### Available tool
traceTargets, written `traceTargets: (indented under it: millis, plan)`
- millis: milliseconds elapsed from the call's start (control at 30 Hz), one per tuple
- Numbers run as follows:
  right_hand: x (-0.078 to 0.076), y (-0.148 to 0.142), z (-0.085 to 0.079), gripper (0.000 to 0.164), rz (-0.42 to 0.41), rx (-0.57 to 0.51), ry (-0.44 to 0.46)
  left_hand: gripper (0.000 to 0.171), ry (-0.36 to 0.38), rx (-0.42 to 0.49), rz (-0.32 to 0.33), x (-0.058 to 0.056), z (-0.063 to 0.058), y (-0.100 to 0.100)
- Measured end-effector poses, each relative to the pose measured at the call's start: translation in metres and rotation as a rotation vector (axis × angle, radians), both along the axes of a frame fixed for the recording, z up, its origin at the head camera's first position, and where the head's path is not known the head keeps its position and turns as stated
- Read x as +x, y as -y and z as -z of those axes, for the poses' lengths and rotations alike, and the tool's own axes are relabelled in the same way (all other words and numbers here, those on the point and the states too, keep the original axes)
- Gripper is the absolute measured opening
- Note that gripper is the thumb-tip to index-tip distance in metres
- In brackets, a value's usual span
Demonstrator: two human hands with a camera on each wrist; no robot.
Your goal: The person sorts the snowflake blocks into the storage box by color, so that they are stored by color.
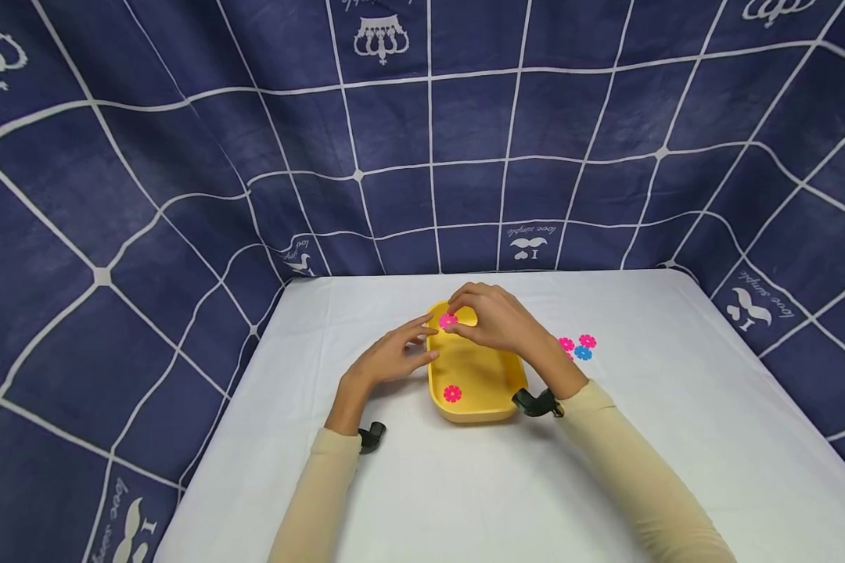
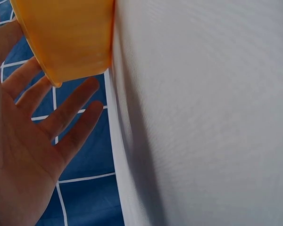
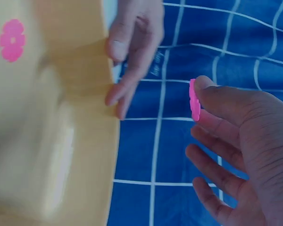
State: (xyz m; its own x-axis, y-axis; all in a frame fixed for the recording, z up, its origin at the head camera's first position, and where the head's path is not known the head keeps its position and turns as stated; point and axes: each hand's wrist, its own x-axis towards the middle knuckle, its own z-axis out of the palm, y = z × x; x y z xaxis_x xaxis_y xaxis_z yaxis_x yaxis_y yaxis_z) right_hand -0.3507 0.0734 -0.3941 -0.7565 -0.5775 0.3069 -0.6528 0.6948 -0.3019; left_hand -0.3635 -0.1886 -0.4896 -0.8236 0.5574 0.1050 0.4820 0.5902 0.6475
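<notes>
A yellow rectangular tray (image 1: pixel 475 416) stands on the white table. Above its far left part, my right hand (image 1: pixel 496 319) pinches a pink flower-shaped disc (image 3: pixel 194 100) between thumb and index finger, the other fingers spread loosely. At the tray's left side, my left hand (image 1: pixel 389 353) touches the rim with fingertips, its fingers extended; the left wrist view shows them beside the tray wall (image 2: pixel 70 42). Another pink flower-shaped disc (image 1: pixel 452 393) lies inside the tray near its front left corner, also seen in the right wrist view.
Right of the tray, behind my right forearm, lie a blue flower-shaped disc (image 1: pixel 583 353) and a few pink ones (image 1: pixel 587 341), one partly hidden. A dark blue curtain (image 1: pixel 465 188) with white lines surrounds the table's back and sides. Black camera mounts (image 1: pixel 537 403) sit at both wrists.
</notes>
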Motion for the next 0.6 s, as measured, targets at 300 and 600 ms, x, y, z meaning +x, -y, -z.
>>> traceTargets:
  millis: [300,600]
  plan:
    - [-0.005,0.004,0.011,0.025,-0.099,0.114,0.086,0.056,0.009,-0.009,-0.022,-0.002,-0.002,-0.001]
    - [-0.008,0.005,0.024,0.023,-0.172,0.194,0.176,0.056,0.017,-0.001,0.002,-0.002,0.0,-0.001]
